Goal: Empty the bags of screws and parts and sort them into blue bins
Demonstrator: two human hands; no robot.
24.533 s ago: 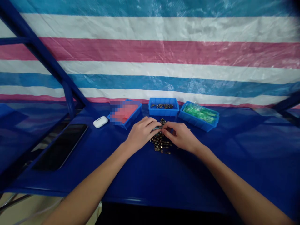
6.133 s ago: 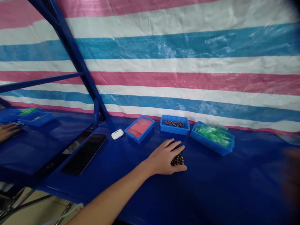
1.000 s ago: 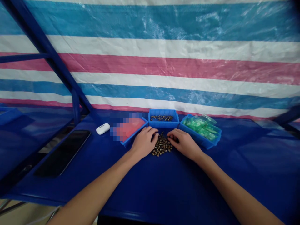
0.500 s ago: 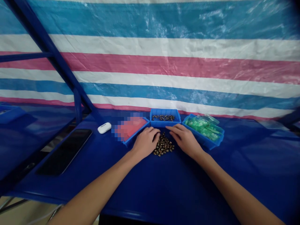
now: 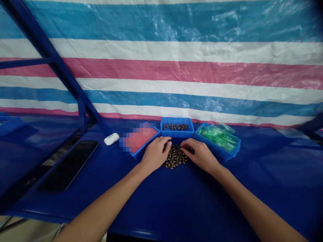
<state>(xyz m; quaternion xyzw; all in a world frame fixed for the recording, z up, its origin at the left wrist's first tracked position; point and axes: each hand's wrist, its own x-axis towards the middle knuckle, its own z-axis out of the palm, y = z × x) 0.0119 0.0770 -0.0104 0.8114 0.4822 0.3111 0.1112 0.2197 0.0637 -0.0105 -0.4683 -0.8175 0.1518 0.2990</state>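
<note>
A pile of small brass-coloured screw-like pieces (image 5: 175,158) lies on the blue table between my hands. My left hand (image 5: 155,152) rests at the pile's left side, thumb and fingers apart, with nothing seen in it. At the upper right edge of the pile is my right hand (image 5: 199,153), its fingers curled and closed by the pieces; what they hold, if anything, is too small to make out. Behind the pile stands a blue bin (image 5: 177,134) with similar pieces. Blue bins with red packets (image 5: 145,137) and green packets (image 5: 218,136) flank it.
On the left of the blue table (image 5: 161,208) lie a black phone (image 5: 69,164) and a white earphone case (image 5: 111,138). A blue metal frame (image 5: 60,70) rises at the left. Striped plastic sheeting (image 5: 176,70) hangs behind. Another blue bin (image 5: 11,125) sits far left.
The fingers of my right hand have curled inward and down to the pile's edge from a more stretched pose. My left hand has shifted only slightly.
</note>
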